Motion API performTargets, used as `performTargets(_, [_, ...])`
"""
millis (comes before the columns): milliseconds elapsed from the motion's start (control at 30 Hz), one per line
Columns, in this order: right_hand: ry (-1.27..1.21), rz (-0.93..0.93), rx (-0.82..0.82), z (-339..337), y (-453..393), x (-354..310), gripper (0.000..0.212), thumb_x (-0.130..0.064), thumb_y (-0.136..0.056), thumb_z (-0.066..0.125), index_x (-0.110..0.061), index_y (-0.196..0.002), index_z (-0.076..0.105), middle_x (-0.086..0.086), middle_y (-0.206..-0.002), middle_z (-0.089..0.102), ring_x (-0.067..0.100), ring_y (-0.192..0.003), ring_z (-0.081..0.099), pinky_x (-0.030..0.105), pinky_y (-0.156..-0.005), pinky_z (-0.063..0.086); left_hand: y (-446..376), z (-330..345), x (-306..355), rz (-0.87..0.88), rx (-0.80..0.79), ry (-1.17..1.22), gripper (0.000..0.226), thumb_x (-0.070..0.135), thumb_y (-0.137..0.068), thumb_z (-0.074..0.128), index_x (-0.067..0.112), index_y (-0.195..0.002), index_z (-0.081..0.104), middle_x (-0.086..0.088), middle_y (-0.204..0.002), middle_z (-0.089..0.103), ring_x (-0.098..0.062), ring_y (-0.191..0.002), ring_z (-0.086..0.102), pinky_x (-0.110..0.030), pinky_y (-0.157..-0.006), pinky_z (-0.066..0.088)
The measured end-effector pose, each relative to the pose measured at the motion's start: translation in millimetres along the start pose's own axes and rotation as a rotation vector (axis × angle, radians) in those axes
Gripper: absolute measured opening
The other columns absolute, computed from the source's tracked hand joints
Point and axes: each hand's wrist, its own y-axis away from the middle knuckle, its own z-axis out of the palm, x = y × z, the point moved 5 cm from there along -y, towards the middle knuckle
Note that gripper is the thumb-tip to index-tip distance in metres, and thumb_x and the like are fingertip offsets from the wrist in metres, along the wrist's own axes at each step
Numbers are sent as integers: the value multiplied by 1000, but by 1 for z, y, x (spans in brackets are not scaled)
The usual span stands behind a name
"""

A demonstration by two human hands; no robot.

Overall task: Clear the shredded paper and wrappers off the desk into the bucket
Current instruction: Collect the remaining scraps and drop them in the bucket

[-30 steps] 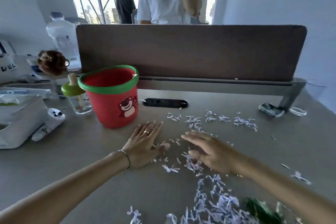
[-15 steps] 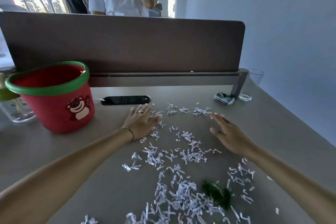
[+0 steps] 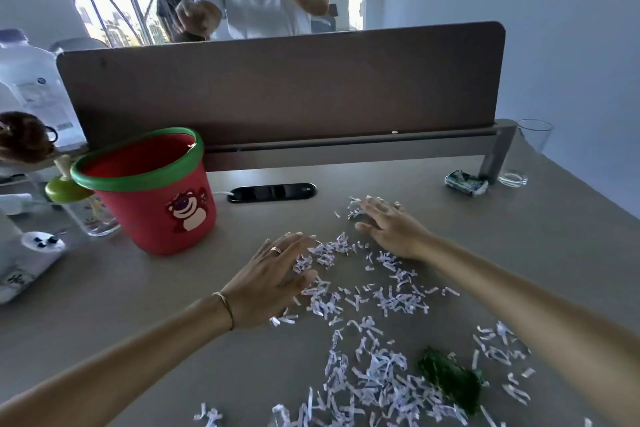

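Observation:
White shredded paper (image 3: 377, 367) lies scattered over the grey desk (image 3: 138, 322), densest near the front edge. A crumpled green wrapper (image 3: 450, 380) sits among the shreds at front right. A second crumpled wrapper (image 3: 465, 183) lies at the back right by the divider's leg. The red bucket (image 3: 152, 198) with a green rim and a bear picture stands upright at the back left. My left hand (image 3: 273, 282) rests flat on the desk, fingers spread, against a clump of shreds. My right hand (image 3: 391, 229) lies flat farther back, fingers spread over a few shreds.
A brown divider (image 3: 284, 87) walls off the desk's back edge, with a black cable slot (image 3: 272, 192) before it. An empty glass (image 3: 526, 152) stands at back right. Bottles and a green-lidded cup (image 3: 83, 204) crowd the left. Two people stand behind the divider.
My left hand has slid toward me and to the right, pushing shreds together. My right hand has stayed flat at the far shreds. The view has swung left again, showing the bottles.

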Motion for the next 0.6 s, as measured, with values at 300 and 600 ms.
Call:
performTargets(300, [20, -208, -160, 14, 75, -59, 68, -61, -103, 29, -30, -163, 17, -3, -172, 3, 13, -158, 0, 25, -119, -3, -8, 14, 8, -65, -13, -110, 76, 78, -93, 17, 40, -159, 14, 2, -170, 12, -13, -157, 0, -43, -127, -3])
performTargets(600, [-169, -134, -102, -15, 170, -42, 64, -66, -97, 34, -41, -156, 33, -18, -165, 26, -7, -143, 22, 21, -118, 19, 0, 46, 95, 207, -116, -20, 108, 87, -76, 48, 30, -160, 10, 4, -168, 19, -13, -153, 11, -39, -128, 8])
